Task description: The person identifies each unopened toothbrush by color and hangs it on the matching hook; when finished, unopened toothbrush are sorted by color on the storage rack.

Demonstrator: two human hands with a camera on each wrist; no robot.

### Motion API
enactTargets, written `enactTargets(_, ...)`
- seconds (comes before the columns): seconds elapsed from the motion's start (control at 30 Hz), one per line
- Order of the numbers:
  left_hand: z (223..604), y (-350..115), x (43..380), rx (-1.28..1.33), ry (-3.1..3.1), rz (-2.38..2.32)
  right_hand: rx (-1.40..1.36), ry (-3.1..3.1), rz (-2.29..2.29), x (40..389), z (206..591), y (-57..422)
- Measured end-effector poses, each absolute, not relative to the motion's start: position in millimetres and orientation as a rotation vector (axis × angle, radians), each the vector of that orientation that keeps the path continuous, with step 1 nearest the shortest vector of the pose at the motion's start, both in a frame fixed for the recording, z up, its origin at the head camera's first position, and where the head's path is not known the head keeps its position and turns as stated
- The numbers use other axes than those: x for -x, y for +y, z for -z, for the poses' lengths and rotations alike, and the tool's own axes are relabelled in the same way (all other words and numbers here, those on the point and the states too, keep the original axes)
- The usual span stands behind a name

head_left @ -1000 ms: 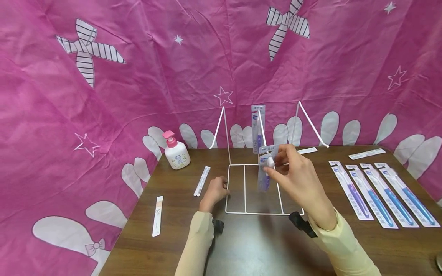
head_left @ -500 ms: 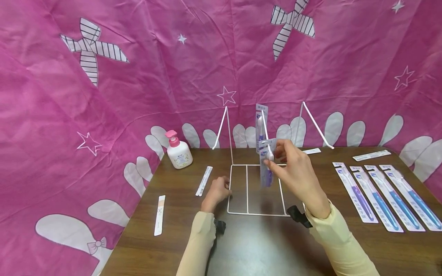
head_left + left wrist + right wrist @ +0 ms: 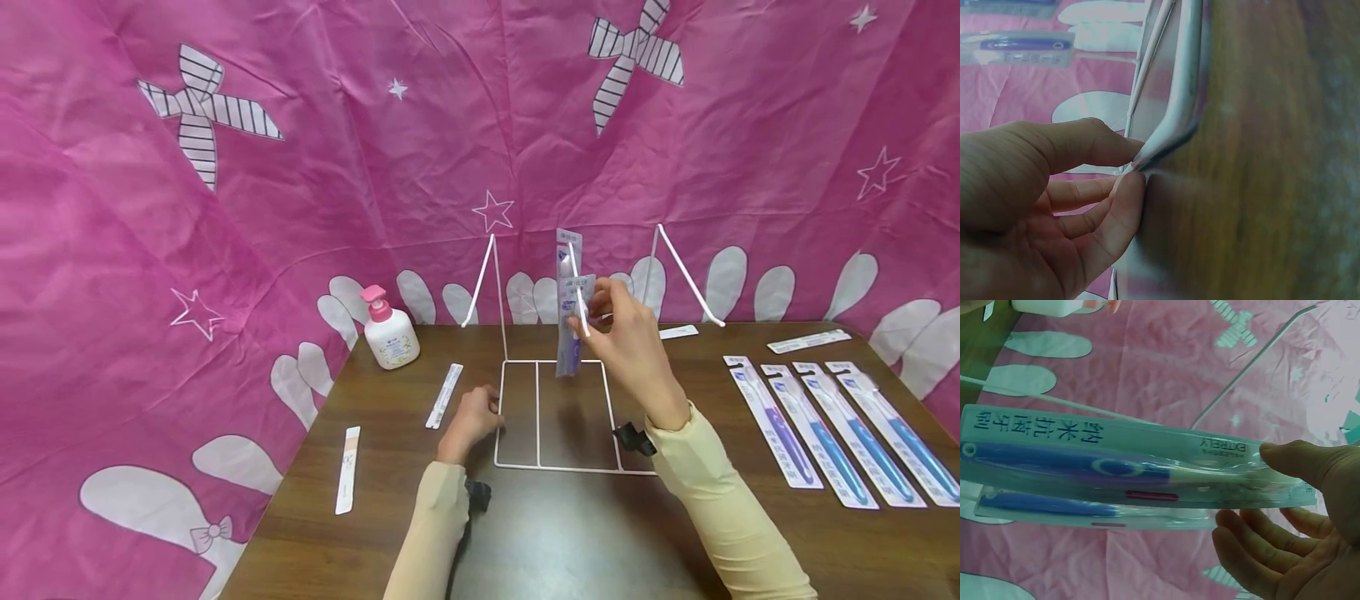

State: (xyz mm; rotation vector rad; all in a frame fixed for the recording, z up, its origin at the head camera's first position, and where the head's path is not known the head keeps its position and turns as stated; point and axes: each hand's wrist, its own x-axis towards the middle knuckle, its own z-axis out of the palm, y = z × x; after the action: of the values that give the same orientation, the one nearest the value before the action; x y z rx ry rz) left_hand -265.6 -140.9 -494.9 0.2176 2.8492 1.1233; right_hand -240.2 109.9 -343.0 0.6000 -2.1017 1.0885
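In the head view my right hand (image 3: 633,354) pinches a packaged purple toothbrush (image 3: 567,357) near its upper end. The pack hangs upright at the middle sloping arm (image 3: 582,312) of a white wire rack (image 3: 537,417), whose tip shows in front of the card. Behind it another packaged purple toothbrush (image 3: 564,238) hangs on the same arm. The right wrist view shows the held toothbrush (image 3: 1135,470) between thumb and fingers, the other pack (image 3: 1047,505) close behind. My left hand (image 3: 472,423) grips the rack's base at its left side; thumb and fingertips meet round the wire (image 3: 1188,62).
Several packaged toothbrushes (image 3: 772,423) lie in a row at the right. A pink-topped pump bottle (image 3: 392,339) stands back left. Narrow white strips (image 3: 445,396) lie about the wooden table (image 3: 390,467). Two more sloping rack arms (image 3: 686,275) flank the middle one. A pink curtain (image 3: 420,167) hangs behind.
My right hand has moved up and away along the middle arm with the toothbrush, bringing it closer to the one hanging behind. The left hand keeps its grip on the rack.
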Motion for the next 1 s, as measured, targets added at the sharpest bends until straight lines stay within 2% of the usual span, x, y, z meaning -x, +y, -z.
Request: enactTargets(1.0, 494, -142, 265, -0.224, 2.836, -1.161, -0.446, -2.098, -1.115, 300, 342, 102)
